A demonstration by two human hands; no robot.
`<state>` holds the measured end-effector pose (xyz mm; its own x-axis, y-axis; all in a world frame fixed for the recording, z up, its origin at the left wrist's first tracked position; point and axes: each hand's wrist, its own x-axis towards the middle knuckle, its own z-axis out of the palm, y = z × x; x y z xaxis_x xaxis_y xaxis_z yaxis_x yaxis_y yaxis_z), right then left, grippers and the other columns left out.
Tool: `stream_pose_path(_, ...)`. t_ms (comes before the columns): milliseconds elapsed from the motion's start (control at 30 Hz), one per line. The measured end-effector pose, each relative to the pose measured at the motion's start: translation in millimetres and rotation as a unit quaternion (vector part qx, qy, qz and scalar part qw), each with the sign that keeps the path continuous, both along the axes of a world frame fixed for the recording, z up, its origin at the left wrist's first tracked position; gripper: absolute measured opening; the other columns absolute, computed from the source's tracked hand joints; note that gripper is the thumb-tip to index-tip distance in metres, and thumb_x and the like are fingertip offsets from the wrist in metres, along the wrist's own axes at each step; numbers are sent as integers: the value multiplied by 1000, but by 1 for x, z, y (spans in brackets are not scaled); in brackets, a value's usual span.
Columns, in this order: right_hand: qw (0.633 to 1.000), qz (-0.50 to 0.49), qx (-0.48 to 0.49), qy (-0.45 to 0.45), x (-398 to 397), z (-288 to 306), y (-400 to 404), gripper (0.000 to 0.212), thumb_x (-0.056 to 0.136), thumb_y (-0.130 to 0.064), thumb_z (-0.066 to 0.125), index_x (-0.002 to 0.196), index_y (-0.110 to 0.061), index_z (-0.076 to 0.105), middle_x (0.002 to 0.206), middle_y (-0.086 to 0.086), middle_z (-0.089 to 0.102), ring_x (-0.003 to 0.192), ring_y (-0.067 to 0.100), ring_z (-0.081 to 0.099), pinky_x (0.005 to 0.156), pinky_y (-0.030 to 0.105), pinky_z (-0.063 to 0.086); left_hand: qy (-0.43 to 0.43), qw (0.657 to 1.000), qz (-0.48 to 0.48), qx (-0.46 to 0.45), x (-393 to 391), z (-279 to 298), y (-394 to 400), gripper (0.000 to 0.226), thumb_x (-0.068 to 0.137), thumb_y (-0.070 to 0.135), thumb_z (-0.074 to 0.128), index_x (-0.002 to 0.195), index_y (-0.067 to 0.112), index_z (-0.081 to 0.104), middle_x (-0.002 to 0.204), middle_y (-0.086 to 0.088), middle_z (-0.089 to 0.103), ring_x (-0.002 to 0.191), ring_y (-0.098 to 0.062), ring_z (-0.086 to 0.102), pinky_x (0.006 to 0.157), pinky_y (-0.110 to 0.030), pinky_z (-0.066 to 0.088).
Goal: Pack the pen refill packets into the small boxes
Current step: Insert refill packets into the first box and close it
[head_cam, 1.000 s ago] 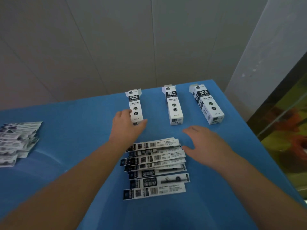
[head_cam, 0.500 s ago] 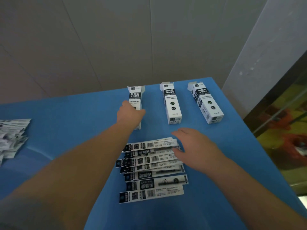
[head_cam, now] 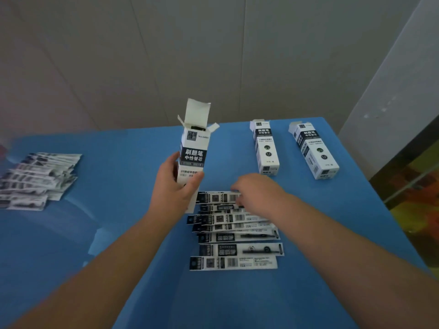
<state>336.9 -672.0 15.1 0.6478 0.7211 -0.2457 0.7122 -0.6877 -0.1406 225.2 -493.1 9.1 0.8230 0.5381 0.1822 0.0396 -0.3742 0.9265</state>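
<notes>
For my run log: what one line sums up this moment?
left hand: holds open box upright | right hand: fingers on top refill packet | two boxes lying on table

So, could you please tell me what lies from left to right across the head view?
Spare packet pile → left hand gripping the raised open box → middle box → right box.

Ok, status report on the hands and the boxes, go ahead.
Left hand holds open box upright. Right hand on top refill packet. Two boxes lying flat. Nothing blocking.
</notes>
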Motion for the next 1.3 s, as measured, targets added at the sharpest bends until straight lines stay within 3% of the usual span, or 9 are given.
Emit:
stream_pose_path(133, 1000, -4, -16, 0, -1, 6, 4, 19, 93, -16, 63, 108, -17, 74, 106, 5, 70, 97, 27, 67, 86, 42, 57, -18, 999, 26, -42, -38, 2, -1, 45, 84, 25, 80, 112, 44, 50, 103, 32, 66, 92, 6, 67, 68, -6, 50)
stream_pose_path(367, 999, -10, -31, -20, -9, 13, 7, 11, 84, -18, 64, 83, -8, 69, 91, 8, 64, 80, 25, 65, 66, 36, 57, -25, 996, 63, -49, -73, -14, -3, 50, 81, 20, 84, 109, 42, 49, 105, 33, 65, 94, 9, 65, 71, -3, 48)
stream_pose_path(467, 999, -25, -3, -28, -10, 17, 6, 15, 82, -19, 66, 85, -5, 72, 82, 7, 60, 70, 23, 61, 62, 36, 55, -19, 996, 69, -52, -80, -18, -8, 51, 81, 21, 85, 109, 44, 49, 103, 32, 65, 93, 8, 66, 69, -4, 48)
stream_pose_path(667, 1000, -15, -5, -19, -12, 26, -1, 9, 86, -22, 65, 88, -23, 73, 78, -2, 69, 72, 18, 66, 66, 37, 60, -15, 996, 64, -60, -88, -24, -19, 51, 83, 13, 82, 108, 42, 48, 99, 37, 65, 90, 12, 64, 62, -2, 46)
stream_pose_path(967, 997, -24, 55, 39, -17, 29, -9, 6, 88, -25, 71, 94, -24, 71, 88, -5, 69, 82, 16, 65, 76, 38, 58, -11, 997, 52, -61, -95, -25, -23, 53, 83, 11, 82, 109, 40, 47, 101, 38, 63, 93, 14, 63, 67, -1, 46)
stream_pose_path(1100, 994, -32, 88, 63, -18, 32, -12, 9, 88, -24, 72, 81, -21, 67, 76, -2, 67, 69, 16, 63, 60, 31, 50, -10, 997, 48, -57, -99, -27, -23, 50, 82, 11, 82, 107, 37, 47, 100, 27, 66, 93, 13, 63, 66, -3, 47)
stream_pose_path(1233, 991, -58, 95, 72, -18, 37, -12, 18, 89, -33, 73, 74, -22, 68, 66, -2, 63, 58, 15, 57, 51, 27, 39, -6, 998, 42, -50, -101, -26, -23, 50, 84, 9, 81, 105, 38, 46, 97, 37, 63, 92, 18, 60, 64, 0, 46)
stream_pose_path(1300, 987, -80, 106, 87, -17, 39, -14, 24, 86, -37, 76, 67, -28, 66, 61, -5, 61, 53, 11, 54, 49, 25, 37, -10, 998, 45, -53, -101, -26, -23, 50, 84, 8, 80, 104, 37, 46, 99, 27, 65, 91, 17, 61, 64, -1, 46)
